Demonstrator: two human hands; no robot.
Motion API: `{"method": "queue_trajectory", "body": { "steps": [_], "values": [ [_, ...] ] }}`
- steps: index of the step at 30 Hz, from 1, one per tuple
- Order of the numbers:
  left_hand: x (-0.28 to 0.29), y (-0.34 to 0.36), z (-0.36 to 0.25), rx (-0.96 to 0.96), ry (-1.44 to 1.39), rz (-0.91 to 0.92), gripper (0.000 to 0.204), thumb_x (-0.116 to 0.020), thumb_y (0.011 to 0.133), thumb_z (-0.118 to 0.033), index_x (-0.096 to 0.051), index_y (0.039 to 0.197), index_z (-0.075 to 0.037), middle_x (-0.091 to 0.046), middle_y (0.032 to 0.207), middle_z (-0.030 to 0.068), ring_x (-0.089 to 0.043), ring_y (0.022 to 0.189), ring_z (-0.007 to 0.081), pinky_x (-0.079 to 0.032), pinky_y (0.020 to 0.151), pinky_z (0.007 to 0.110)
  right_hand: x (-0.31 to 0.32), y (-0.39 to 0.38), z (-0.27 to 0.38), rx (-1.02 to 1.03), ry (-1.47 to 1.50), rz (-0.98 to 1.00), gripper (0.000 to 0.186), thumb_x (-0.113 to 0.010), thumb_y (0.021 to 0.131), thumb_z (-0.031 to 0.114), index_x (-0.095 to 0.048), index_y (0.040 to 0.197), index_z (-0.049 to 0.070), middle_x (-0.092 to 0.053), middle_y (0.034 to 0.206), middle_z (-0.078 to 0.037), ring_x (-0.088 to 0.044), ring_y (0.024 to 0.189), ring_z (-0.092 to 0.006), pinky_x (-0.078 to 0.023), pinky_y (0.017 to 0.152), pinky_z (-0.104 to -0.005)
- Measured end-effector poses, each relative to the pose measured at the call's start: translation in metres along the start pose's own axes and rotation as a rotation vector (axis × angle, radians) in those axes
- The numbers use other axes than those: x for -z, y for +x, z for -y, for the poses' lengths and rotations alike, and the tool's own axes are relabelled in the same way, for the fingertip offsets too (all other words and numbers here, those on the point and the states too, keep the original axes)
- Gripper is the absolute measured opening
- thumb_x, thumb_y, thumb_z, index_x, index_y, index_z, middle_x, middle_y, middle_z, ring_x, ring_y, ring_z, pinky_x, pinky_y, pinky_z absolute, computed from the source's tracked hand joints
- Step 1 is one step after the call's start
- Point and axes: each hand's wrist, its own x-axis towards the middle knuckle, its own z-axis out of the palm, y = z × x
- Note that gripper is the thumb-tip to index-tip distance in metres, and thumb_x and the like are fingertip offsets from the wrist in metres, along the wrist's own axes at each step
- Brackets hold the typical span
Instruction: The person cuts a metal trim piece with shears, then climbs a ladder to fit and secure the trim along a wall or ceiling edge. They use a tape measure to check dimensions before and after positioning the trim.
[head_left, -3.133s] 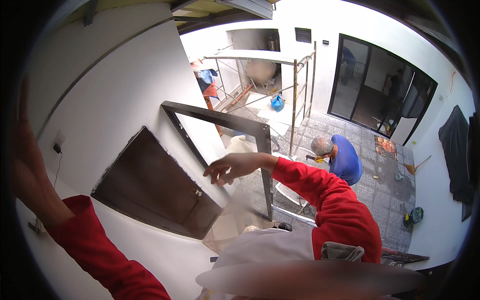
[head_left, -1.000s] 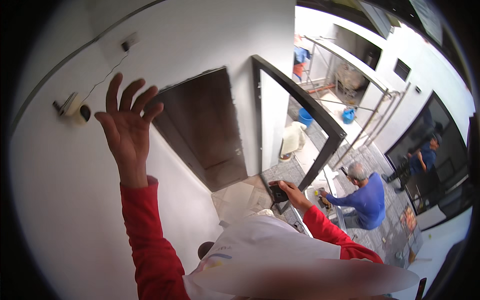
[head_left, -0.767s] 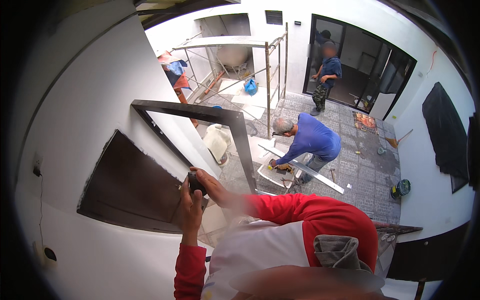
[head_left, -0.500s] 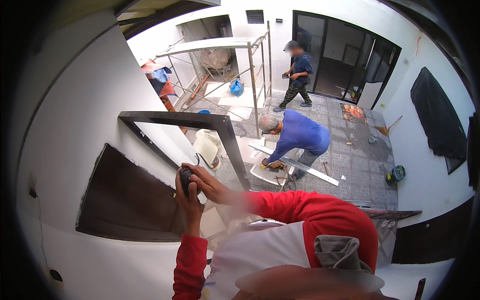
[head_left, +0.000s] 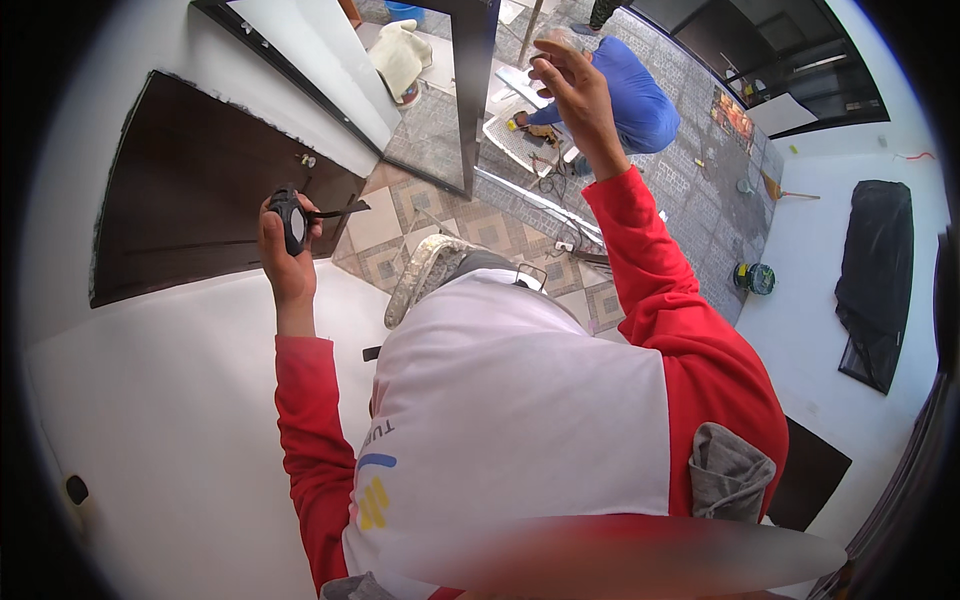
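Observation:
My left hand (head_left: 288, 245) grips a black tape measure (head_left: 292, 222) with a pale round face. A short black strap or blade end (head_left: 340, 211) sticks out from it to the right. Behind that hand is a dark brown door (head_left: 190, 200) set in the white wall. My right hand (head_left: 580, 92) is raised at the upper middle, fingers bent and apart, with nothing visible in it. Left of it stands a dark door frame (head_left: 470, 110), which it does not appear to touch.
A co-worker in a blue shirt (head_left: 632, 95) bends beyond my right hand over a white mesh piece (head_left: 515, 143). Cables lie on the tiled floor (head_left: 400, 210). A dark green bucket (head_left: 755, 278) and a broom (head_left: 775, 188) stand by the right wall, where a black-covered panel (head_left: 880, 280) leans.
My hands, together on the tape measure before, are now apart. The left has moved left with it; the right has let go and risen to the right. My view has tilted down.

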Motion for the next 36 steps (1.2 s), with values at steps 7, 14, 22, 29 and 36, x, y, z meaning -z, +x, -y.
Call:
{"method": "queue_trajectory", "body": {
  "steps": [7, 14, 22, 29, 36],
  "values": [
    [-0.012, 0.018, 0.025, 0.008, 0.237, 0.199, 0.043, -0.057, 0.102, -0.044, -0.058, 0.116, -0.004, -0.064, 0.096, 0.0057, -0.062, 0.086, 0.0126, -0.049, 0.073, 0.027, 0.003, 0.032, 0.001, 0.241, -0.213, 0.028, 0.038, -0.072, 0.095, 0.014, -0.062, 0.13, 0.003, -0.069, 0.107, -0.01, -0.068, 0.094, -0.0187, -0.057, 0.072, -0.0303],
    [0.052, -0.059, 0.206, 0.493, 0.319, -0.363, 0.052, -0.078, 0.09, -0.04, -0.054, 0.116, -0.002, -0.058, 0.098, 0.0045, -0.058, 0.078, 0.0107, -0.056, 0.066, 0.026, -0.009, -0.06, -0.074, -0.139, -0.369, 0.398, 0.039, -0.072, 0.095, 0.024, -0.064, 0.129, 0.006, -0.072, 0.102, -0.012, -0.07, 0.092, -0.0182, -0.056, 0.078, -0.0327],
    [0.115, -0.137, 0.331, 0.612, 0.755, -0.714, 0.071, -0.089, 0.075, -0.046, -0.054, 0.116, 0.0, -0.063, 0.109, 0.0131, -0.063, 0.097, 0.0264, -0.049, 0.093, 0.039, -0.167, -0.136, -0.19, -0.028, -0.391, 0.929, 0.049, -0.068, 0.093, 0.044, -0.065, 0.126, 0.007, -0.068, 0.114, -0.015, -0.067, 0.104, -0.0317, -0.053, 0.089, -0.0432],
    [0.092, -0.134, 0.344, 0.608, 0.966, -0.755, 0.071, -0.086, 0.07, -0.056, -0.059, 0.115, -0.007, -0.068, 0.107, 0.0128, -0.067, 0.1, 0.0334, -0.052, 0.088, 0.045, -0.254, -0.157, -0.262, 0.149, -0.644, 1.449, 0.069, -0.054, 0.089, 0.073, -0.072, 0.111, 0.01, -0.072, 0.105, -0.017, -0.068, 0.106, -0.0344, -0.05, 0.094, -0.0516],
    [0.084, -0.124, 0.326, 0.745, 0.986, -0.715, 0.07, -0.084, 0.072, -0.056, -0.057, 0.117, -0.009, -0.069, 0.108, 0.0102, -0.067, 0.1, 0.0319, -0.052, 0.088, 0.046, -0.267, -0.175, -0.281, 0.177, -0.538, 1.319, 0.066, -0.051, 0.094, 0.068, -0.069, 0.074, 0.007, -0.066, 0.065, -0.016, -0.068, 0.068, -0.0376, -0.054, 0.065, -0.0469]
  ]
}}
